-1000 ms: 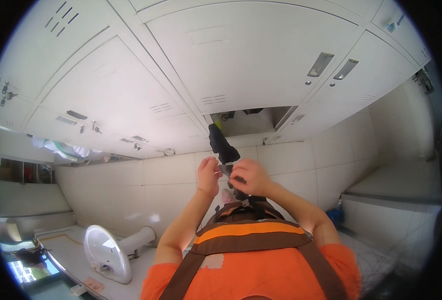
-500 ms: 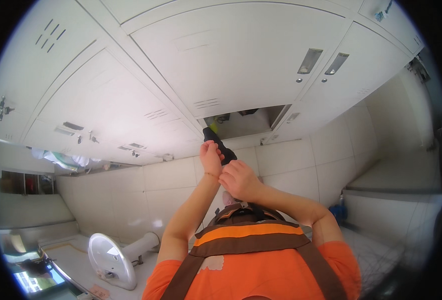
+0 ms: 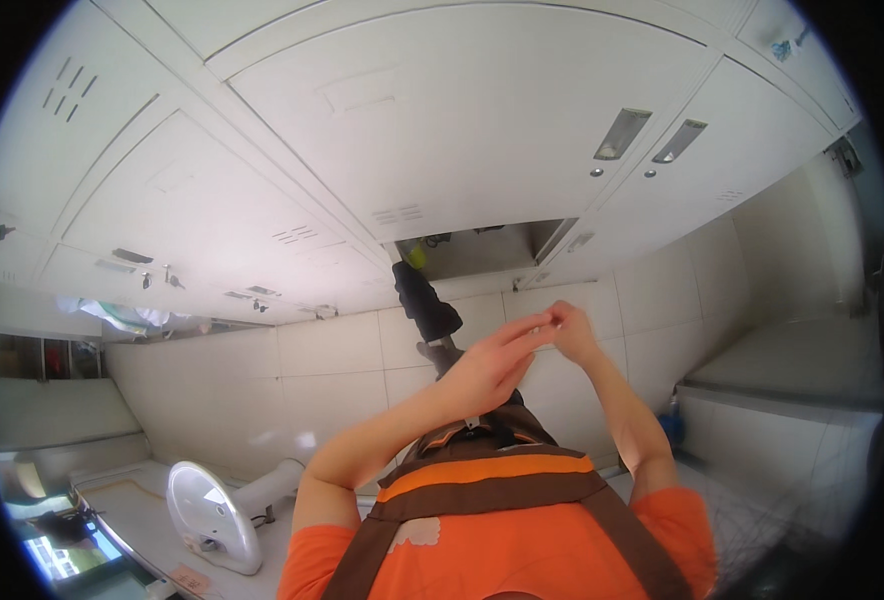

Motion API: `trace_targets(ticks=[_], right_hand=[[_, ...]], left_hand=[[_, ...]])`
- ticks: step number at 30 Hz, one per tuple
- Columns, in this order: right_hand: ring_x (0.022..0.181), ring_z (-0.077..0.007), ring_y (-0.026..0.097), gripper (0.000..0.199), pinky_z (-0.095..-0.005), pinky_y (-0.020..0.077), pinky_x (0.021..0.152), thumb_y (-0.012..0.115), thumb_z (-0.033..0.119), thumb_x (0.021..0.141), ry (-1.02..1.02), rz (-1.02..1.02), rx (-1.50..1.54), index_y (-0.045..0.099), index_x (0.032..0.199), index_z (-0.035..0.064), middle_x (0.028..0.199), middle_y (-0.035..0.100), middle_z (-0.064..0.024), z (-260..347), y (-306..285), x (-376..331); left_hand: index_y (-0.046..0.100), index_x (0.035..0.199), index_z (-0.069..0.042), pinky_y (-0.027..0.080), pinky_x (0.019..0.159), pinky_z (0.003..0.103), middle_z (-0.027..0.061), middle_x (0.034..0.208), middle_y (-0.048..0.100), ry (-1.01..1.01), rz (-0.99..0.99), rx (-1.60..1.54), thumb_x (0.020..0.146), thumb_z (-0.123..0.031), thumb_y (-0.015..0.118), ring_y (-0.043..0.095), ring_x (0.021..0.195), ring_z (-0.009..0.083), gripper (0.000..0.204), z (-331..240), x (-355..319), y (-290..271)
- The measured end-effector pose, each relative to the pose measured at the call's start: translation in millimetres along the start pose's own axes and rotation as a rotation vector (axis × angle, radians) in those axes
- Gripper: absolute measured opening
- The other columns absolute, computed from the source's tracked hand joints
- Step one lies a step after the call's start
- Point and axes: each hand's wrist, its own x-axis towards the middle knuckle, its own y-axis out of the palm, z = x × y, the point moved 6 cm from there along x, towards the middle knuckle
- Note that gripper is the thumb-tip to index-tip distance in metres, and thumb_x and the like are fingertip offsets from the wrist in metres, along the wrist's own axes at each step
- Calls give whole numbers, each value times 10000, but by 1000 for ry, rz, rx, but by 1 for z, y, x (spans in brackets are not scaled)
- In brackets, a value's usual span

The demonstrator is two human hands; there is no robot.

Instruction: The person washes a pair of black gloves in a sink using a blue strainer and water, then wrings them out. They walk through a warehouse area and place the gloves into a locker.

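My left hand (image 3: 492, 362) reaches across in front of my waist, its fingers stretched out together toward the right. Their tips meet my right hand (image 3: 568, 328), whose fingers are curled over at the contact. Anything small between the two hands is too hidden to make out. Beyond them, a long black padded-looking object (image 3: 427, 302) slants down from the left corner of an open low locker compartment (image 3: 482, 258). A yellow-green item (image 3: 418, 256) and some dark items show inside that compartment. Neither hand touches the black object.
White metal lockers (image 3: 442, 120) line the far side, with keys (image 3: 0, 232) hanging from some locks. A white pedestal washbasin (image 3: 212, 515) stands at lower left. Light tiles (image 3: 332, 350) cover the floor. At right is a pale box-like unit (image 3: 772, 430) with a blue item (image 3: 673, 420) beside it.
My hands have moved right, away from the black object. My left hand was raised with fingers curled and my right hand at its wrist; now left fingers reach to my right hand.
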Motion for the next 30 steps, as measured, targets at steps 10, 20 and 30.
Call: trace_targets(ticks=[10,20,30], right_hand=[[919,-348,527,144,-441,460,773,616,212,693,-131,189,-764,688,743,97,912,601,-124,-126,89,115],[666,-263,617,250,-360,484,607,633,290,768,70,39,-411,656,759,41,707,633,-129,-166,95,226],[698,-259,594,137,-354,476,632,693,200,713,-116,142,-239,655,743,72,743,604,-105,-97,71,71]], left_hand=[[623,1034,-32,496,676,241,38,924,624,-868,-562,-203,846,-92,597,576,808,102,200,132,-173,-47],[708,855,-174,448,862,385,88,963,570,-957,-43,83,710,-117,657,535,948,273,164,142,-247,11],[701,958,-195,338,959,371,47,1075,523,-672,259,-21,727,-218,686,421,1057,285,232,146,-226,55]])
